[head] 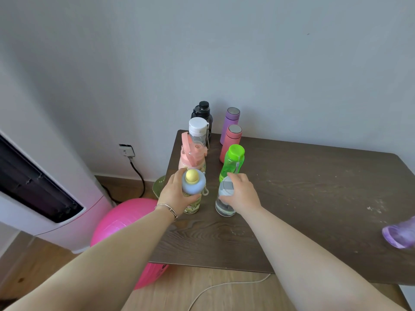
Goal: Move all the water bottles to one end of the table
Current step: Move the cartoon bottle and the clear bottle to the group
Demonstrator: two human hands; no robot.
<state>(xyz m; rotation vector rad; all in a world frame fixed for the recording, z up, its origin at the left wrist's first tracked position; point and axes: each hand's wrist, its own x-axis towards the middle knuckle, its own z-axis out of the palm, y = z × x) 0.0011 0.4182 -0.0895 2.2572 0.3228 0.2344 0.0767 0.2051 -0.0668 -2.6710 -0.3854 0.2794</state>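
**Two bottles gripped at the left end of the table**

On the dark wooden table (314, 198), two rows of bottles at the left end, all upright. Left hand (174, 193) closed around the blue-lidded bottle (193, 189), fingers wrapped at the lid with its yellow knob; thin bracelet (167, 208) on that wrist. Right hand (241, 194) closed on the grey cap of the clear bottle (225, 204), just right of the blue-lidded bottle, base down on the table.

Behind the blue-lidded bottle, toward the wall: pink-lidded bottle (192, 153), very near it, then white-capped clear bottle (198, 130), then black bottle (203, 114) at the far corner of the table. Behind the clear bottle: green bottle (232, 161), almost touching the right hand, then coral flask (231, 142), then purple flask (230, 124) nearest the wall.

Far from the blue-lidded bottle, at the right edge of the table: purple bottle (399, 234), lying on its side, blurred, partly cut by the frame.

Below the left end of the table, on the floor: pink ball (121, 218), white cable (224, 286).
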